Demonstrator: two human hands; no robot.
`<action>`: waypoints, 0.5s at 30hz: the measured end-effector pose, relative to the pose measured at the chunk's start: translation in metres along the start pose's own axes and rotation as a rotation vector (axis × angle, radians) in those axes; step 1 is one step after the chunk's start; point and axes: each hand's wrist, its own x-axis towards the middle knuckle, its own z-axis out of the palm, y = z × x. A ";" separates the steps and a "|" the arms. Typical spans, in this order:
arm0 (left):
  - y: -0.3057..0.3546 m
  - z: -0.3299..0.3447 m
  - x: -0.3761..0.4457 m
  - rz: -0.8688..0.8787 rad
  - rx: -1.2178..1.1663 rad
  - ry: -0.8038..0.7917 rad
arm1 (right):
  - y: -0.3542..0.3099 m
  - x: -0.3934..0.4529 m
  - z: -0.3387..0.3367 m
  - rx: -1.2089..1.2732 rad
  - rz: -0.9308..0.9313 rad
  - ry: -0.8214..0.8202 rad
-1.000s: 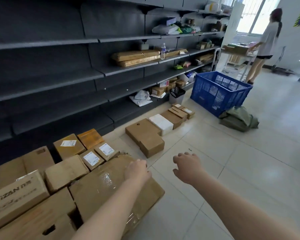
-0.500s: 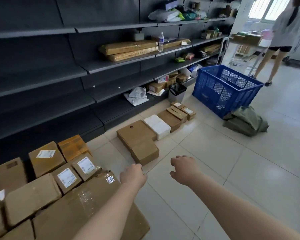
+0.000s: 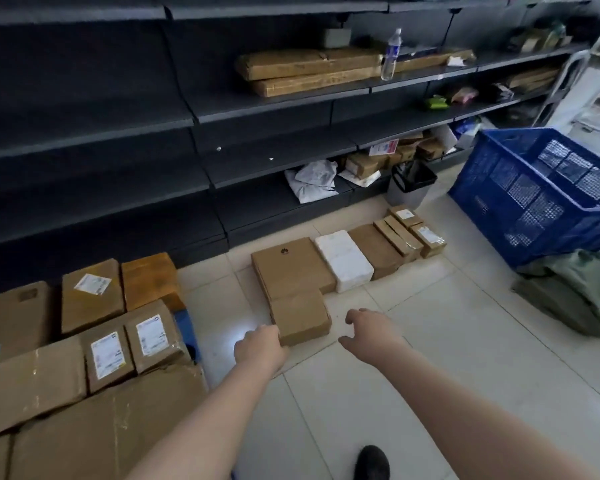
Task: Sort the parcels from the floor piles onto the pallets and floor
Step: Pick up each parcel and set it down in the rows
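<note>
A small brown cardboard parcel [image 3: 300, 317] lies on the floor tiles in front of a larger flat brown box [image 3: 291, 265]. My left hand [image 3: 258, 348] touches the small parcel's near left corner, its fingers hidden behind the knuckles. My right hand [image 3: 369, 329] hovers just right of that parcel with fingers loosely curled and nothing in them. A white foam box [image 3: 343, 259] and several small brown parcels [image 3: 395, 237] continue the row to the right. A pile of brown parcels [image 3: 94, 341] covers the left foreground, over a blue pallet [image 3: 186, 327].
Dark shelving [image 3: 118, 140] runs along the back with long flat parcels [image 3: 309, 69] and a water bottle [image 3: 390, 55]. A blue plastic crate [image 3: 541, 192] and green sacks [image 3: 575, 292] stand at right. A grey bin [image 3: 411, 187] sits by the shelf. My shoe [image 3: 373, 462] shows at the bottom.
My left hand left the large taped box in the pile and both hands moved forward to the small parcel on the floor. The view swung down and toward the floor row.
</note>
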 end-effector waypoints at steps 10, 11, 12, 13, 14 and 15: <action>0.044 0.042 0.137 -0.285 -0.228 -0.072 | 0.083 0.182 0.019 0.195 0.048 -0.272; 0.044 0.050 0.155 -0.304 -0.250 -0.087 | 0.087 0.202 0.029 0.237 0.082 -0.289; 0.042 0.057 0.174 -0.322 -0.271 -0.105 | 0.090 0.221 0.039 0.272 0.112 -0.302; 0.039 0.066 0.193 -0.343 -0.298 -0.123 | 0.092 0.241 0.051 0.297 0.138 -0.316; 0.035 0.076 0.214 -0.365 -0.331 -0.139 | 0.093 0.261 0.064 0.316 0.156 -0.331; 0.030 0.087 0.235 -0.391 -0.367 -0.156 | 0.093 0.282 0.078 0.337 0.175 -0.347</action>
